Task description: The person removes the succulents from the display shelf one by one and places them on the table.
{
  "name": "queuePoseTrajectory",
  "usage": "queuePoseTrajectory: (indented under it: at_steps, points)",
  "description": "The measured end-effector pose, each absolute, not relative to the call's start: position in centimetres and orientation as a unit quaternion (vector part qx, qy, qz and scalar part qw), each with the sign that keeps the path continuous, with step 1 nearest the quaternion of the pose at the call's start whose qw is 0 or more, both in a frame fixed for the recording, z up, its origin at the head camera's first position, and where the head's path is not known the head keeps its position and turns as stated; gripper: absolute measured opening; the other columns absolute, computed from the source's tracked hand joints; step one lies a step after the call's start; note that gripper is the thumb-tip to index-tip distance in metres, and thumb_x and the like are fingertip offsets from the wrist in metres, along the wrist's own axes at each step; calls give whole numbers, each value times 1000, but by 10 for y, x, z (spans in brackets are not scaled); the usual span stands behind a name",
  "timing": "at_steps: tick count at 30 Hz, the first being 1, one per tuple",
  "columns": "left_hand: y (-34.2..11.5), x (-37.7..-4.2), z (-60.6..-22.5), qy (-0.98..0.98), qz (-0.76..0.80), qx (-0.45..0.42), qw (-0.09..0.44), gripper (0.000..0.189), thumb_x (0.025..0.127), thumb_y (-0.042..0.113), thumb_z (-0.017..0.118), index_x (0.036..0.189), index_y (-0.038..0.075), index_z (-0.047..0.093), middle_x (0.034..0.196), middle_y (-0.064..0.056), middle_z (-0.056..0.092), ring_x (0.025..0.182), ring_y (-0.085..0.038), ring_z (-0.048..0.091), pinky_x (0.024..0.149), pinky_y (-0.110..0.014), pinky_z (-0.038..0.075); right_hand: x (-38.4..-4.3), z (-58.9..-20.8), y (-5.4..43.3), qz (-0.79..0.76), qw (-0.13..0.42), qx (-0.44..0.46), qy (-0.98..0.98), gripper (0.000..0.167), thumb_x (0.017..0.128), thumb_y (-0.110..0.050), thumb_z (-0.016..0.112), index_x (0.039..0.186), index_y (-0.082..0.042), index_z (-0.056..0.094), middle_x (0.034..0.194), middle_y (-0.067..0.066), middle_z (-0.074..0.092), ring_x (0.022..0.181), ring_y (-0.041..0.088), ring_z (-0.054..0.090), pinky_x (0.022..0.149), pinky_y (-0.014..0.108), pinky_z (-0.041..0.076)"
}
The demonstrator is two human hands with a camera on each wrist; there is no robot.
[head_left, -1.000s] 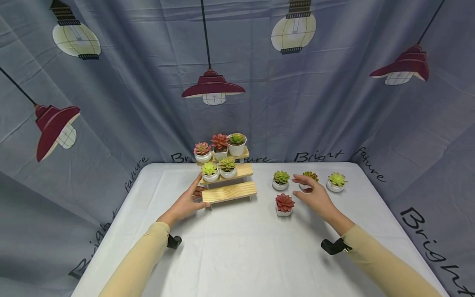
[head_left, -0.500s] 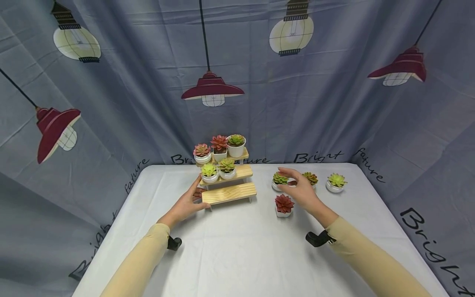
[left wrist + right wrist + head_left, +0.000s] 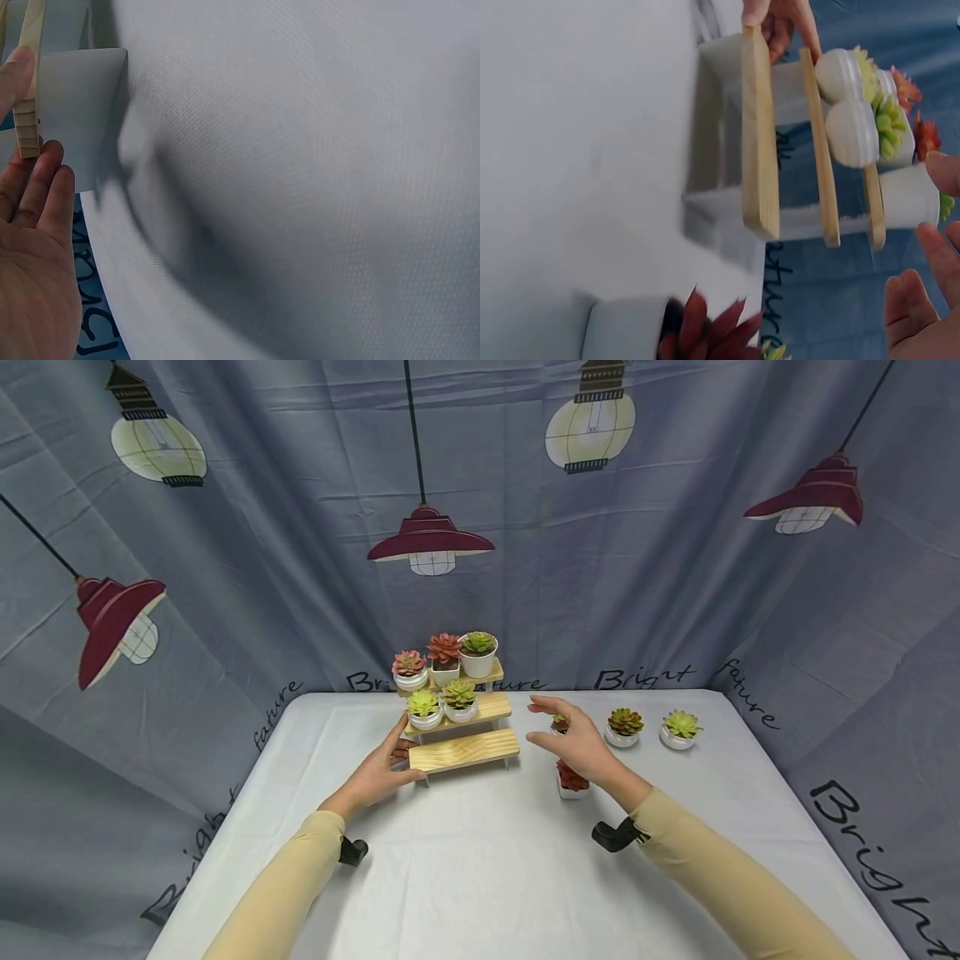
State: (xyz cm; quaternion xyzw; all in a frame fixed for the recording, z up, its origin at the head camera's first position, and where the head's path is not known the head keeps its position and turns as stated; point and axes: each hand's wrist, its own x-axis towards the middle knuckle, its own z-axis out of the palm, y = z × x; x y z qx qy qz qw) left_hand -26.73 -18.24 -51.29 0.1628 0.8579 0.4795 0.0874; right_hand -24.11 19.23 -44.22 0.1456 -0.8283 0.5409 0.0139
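In the head view my left hand (image 3: 371, 779) holds the left end of the lowest step of a three-tier wooden plant stand (image 3: 467, 750). The left wrist view shows the thumb (image 3: 16, 75) on one face of that plank (image 3: 27, 124) and fingers at the other. My right hand (image 3: 581, 745) hovers right of the stand, thumb and fingers apart, nothing between them. Behind it, a green potted succulent (image 3: 558, 724) is mostly hidden; the red succulent in a square white pot (image 3: 573, 783) is partly covered. Both are nearest to that hand.
The top step carries a pink succulent (image 3: 409, 670), a red one (image 3: 445, 652) and a green one (image 3: 478, 653). Two yellow-green succulents (image 3: 425, 708) stand on the middle step. Further right on the white table are a brownish-green succulent (image 3: 623, 727) and a light green one (image 3: 680, 728).
My right hand has moved left, from in front of the brownish-green succulent to in front of the green one and nearer the stand. My left hand has stayed on the stand.
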Motion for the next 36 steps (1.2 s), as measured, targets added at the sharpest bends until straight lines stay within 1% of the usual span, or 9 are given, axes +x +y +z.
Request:
queuePoseTrajectory:
  at_steps: [8, 16, 19, 24, 26, 28, 31, 33, 36]
  points:
    - [-182, -266, -512, 858, 478, 168, 83, 115, 89, 20, 84, 165, 37, 0, 142, -15, 52, 129, -32, 52, 116, -46, 41, -248, -442, 173, 539, 12, 170, -825, 66, 94, -18, 77, 153, -15, 48, 143, 12, 58, 133, 27, 49, 103, 52, 43]
    - [-181, -266, -513, 860, 476, 168, 78, 116, 88, 21, 84, 165, 36, -1, 142, -15, 52, 129, -34, 53, 116, -47, 41, -253, -442, 162, 535, 5, 170, -827, 66, 94, -19, 77, 153, -11, 49, 141, 11, 60, 132, 28, 50, 103, 50, 45]
    - [-182, -267, -513, 862, 474, 162, 80, 115, 88, 20, 84, 165, 38, 0, 142, -15, 52, 129, -34, 52, 116, -47, 41, -255, -442, 158, 532, -1, 169, -830, 67, 94, -22, 77, 154, -11, 48, 141, 8, 59, 134, 27, 47, 104, 49, 45]
    - [-182, -267, -514, 859, 479, 164, 77, 114, 88, 19, 84, 165, 38, 2, 141, -16, 52, 129, -36, 52, 116, -49, 41, -259, -441, 150, 542, -10, 169, -823, 67, 94, -24, 77, 153, -13, 48, 142, 8, 58, 137, 32, 45, 106, 52, 44]
    - [-181, -263, -509, 857, 482, 166, 76, 113, 89, 15, 83, 166, 32, 2, 141, -20, 52, 129, -40, 52, 116, -52, 40, -260, -441, 146, 547, -11, 167, -820, 66, 94, -24, 78, 153, -14, 49, 142, 8, 58, 136, 32, 46, 107, 53, 43]
    - [-181, -263, -509, 855, 485, 171, 74, 112, 89, 15, 83, 167, 30, 3, 140, -21, 52, 128, -40, 52, 115, -53, 40, -262, -441, 143, 544, -8, 163, -823, 66, 93, -26, 79, 152, -16, 50, 141, 7, 59, 135, 30, 48, 107, 52, 44]
    - [-181, -263, -508, 856, 482, 167, 79, 113, 89, 16, 83, 166, 31, 3, 141, -19, 52, 129, -39, 52, 116, -51, 40, -264, -441, 139, 539, -4, 161, -826, 67, 92, -27, 79, 152, -16, 51, 141, 6, 59, 133, 28, 50, 107, 52, 44]
    - [-183, -266, -512, 859, 479, 165, 80, 114, 88, 20, 84, 166, 37, 3, 141, -15, 53, 129, -36, 53, 116, -49, 41, -266, -442, 136, 538, -2, 161, -827, 67, 92, -25, 79, 151, -15, 51, 140, 6, 59, 133, 29, 50, 107, 53, 44]
    - [-183, -266, -512, 861, 475, 163, 82, 114, 88, 21, 84, 165, 39, 1, 142, -15, 52, 130, -35, 53, 116, -47, 41, -269, -442, 132, 533, 1, 159, -831, 67, 92, -24, 80, 151, -13, 51, 140, 7, 59, 133, 30, 49, 107, 54, 44]
